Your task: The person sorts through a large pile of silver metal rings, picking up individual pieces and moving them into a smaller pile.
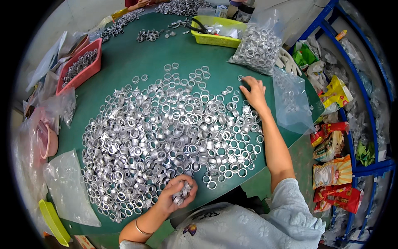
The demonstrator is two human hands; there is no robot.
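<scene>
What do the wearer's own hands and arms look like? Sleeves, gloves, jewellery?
Left hand and right hand both ungloved. A thin, metallic-looking bangle shows on the left only. Right sleeve: short, pale grey-blue, textured. Left sleeve: similar colour, mostly out of frame.

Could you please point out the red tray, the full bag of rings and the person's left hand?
Red tray (88, 72): head view, on its near side wall.
Full bag of rings (258, 49): head view, on its bulging middle.
Left hand (168, 196): head view, on the middle of the hand.

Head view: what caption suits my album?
Left hand cupping rings, right hand at a lone ring, beside a silvery heap on a green table.
</scene>
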